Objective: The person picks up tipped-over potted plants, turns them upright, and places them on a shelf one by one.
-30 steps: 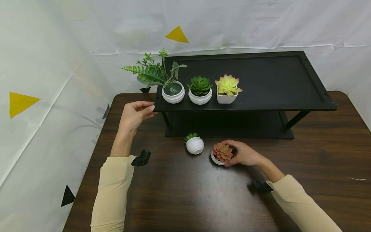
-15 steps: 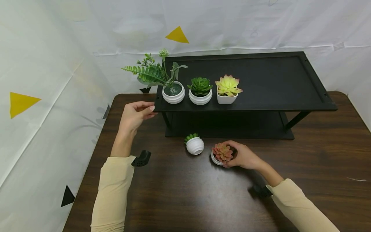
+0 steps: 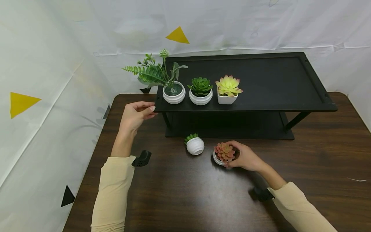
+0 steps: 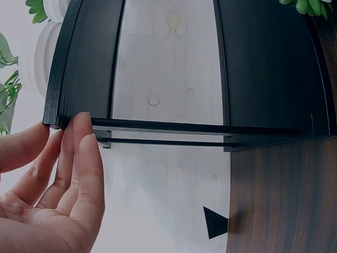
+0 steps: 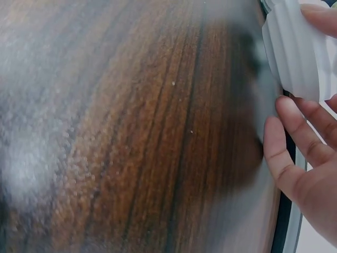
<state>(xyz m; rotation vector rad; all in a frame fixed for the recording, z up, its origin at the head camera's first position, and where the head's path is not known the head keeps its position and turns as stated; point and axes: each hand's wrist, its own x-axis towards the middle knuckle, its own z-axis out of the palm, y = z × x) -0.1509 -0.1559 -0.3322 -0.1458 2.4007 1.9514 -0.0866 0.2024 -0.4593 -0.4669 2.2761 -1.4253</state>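
Observation:
My left hand (image 3: 133,116) pinches the front left corner of a black two-tier shelf (image 3: 272,80), thumb on top and fingers beneath, as the left wrist view shows too. On the table my right hand (image 3: 245,157) grips a reddish-orange succulent (image 3: 224,151) by its ribbed white pot (image 5: 295,50). To its left a small green succulent (image 3: 195,145) lies tipped over, its white pot's base facing me. Along the shelf's front left edge stand a leafy fern plant (image 3: 173,91), a dark green succulent (image 3: 200,91) and a yellow-green succulent (image 3: 227,89) in a square pot.
The brown wooden table (image 3: 179,193) extends in front of the shelf and to its right. A black lower tier (image 3: 232,125) sits under the top board. Behind and at the left hang white sheets (image 3: 226,25) with yellow and black triangles.
My right hand and the reddish-orange succulent have shifted very slightly to the right. The left hand keeps its place on the shelf corner.

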